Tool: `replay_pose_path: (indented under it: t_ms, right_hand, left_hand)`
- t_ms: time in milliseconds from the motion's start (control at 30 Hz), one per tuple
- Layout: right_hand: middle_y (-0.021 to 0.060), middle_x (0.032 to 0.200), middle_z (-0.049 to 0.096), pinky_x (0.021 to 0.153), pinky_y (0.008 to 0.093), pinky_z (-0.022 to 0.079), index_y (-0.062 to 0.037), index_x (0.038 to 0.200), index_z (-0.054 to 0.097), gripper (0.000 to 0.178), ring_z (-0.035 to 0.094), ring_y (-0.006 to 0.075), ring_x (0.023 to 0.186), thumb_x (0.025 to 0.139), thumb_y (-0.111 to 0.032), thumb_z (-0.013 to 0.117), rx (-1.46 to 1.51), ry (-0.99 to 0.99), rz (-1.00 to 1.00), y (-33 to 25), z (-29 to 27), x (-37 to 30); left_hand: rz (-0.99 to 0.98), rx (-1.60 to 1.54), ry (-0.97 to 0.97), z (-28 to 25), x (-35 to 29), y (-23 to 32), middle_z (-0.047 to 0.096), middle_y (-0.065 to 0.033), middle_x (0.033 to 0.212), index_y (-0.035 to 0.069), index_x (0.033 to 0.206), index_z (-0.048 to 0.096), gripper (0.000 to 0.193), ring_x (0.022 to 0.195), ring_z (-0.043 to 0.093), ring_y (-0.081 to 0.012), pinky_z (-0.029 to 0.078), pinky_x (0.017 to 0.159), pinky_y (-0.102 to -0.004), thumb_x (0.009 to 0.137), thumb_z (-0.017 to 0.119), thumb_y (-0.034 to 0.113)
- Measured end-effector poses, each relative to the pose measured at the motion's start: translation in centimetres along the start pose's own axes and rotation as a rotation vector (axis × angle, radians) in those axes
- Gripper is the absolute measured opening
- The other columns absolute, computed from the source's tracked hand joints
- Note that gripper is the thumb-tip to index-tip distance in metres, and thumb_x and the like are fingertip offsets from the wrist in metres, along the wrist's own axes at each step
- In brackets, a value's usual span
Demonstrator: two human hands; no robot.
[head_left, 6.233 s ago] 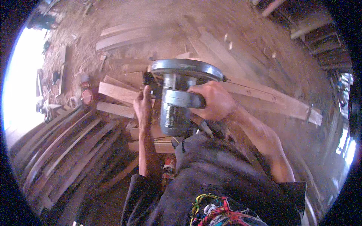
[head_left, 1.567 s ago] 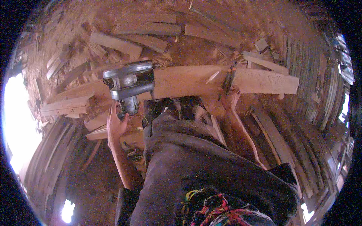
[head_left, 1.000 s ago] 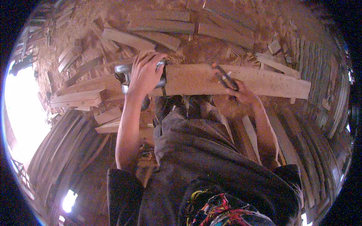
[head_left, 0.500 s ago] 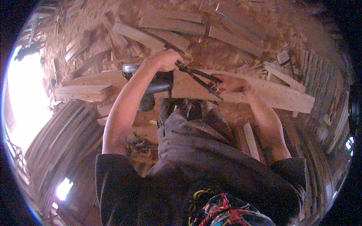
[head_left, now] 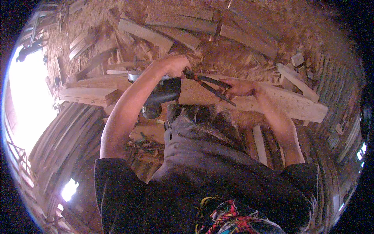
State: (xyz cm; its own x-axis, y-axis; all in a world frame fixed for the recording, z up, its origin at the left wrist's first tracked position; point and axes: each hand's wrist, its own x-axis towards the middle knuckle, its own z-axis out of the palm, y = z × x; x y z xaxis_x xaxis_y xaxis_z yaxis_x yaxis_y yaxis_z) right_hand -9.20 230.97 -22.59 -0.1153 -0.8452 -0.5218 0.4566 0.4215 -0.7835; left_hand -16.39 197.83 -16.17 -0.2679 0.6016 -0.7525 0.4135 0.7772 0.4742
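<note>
Dark long-handled pliers [head_left: 212, 86] with orange marks slant between my two hands above a wide wooden plank [head_left: 288, 102]. My left hand [head_left: 173, 65] is closed at their head end; its fingertips are partly hidden. The far ends of the two spread handles meet my right hand [head_left: 239, 87], whose fingers curl around them. Under my left forearm rests a black power tool [head_left: 165, 96] with a silver-grey part and a round motor housing, partly covered by the arm.
Sawdust and offcut boards [head_left: 146, 33] cover the ground ahead. A short thick beam [head_left: 87, 95] lies at the left. Stacked long planks [head_left: 64, 134] rise on both sides. A pale block [head_left: 297, 59] sits at the far right near leaning pieces.
The pliers and both hands have shifted slightly down and right in the picture, along with much of the scene. My hands keep the same hold.
</note>
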Motion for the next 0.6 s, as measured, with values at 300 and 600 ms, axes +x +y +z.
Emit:
replay_pose_path:
  t_ms: [300, 600]
  right_hand:
    - [0.0098, 0.125, 0.061, 0.098, 0.0369, 0.053, -0.0038, 0.138, 0.056, 0.058, 0.058, 0.0222, 0.118, 0.083, -0.016, 0.072, -0.12, -0.048, 0.03, -1.3, -0.8, 0.4]
    - [0.0097, 0.123, 0.062, 0.094, 0.0371, 0.053, -0.0046, 0.138, 0.056, 0.061, 0.06, 0.0232, 0.113, 0.082, -0.02, 0.074, 0.063, -0.11, 0.147, -1.6, -1.3, 1.6]
  left_hand:
    - [-0.064, -0.04, -0.107, -0.7, 0.0, -0.9, 0.072, -0.0187, 0.118, 0.017, 0.121, 0.073, 0.042, 0.112, 0.067, -0.0391, 0.054, 0.097, -0.0508, 0.08, 0.073, 0.012]
    - [-0.008, 0.095, 0.066, 0.0, 0.2, -1.4, 0.073, -0.0188, 0.117, 0.013, 0.123, 0.074, 0.049, 0.116, 0.067, -0.0353, 0.049, 0.1, -0.051, 0.075, 0.071, 0.001]
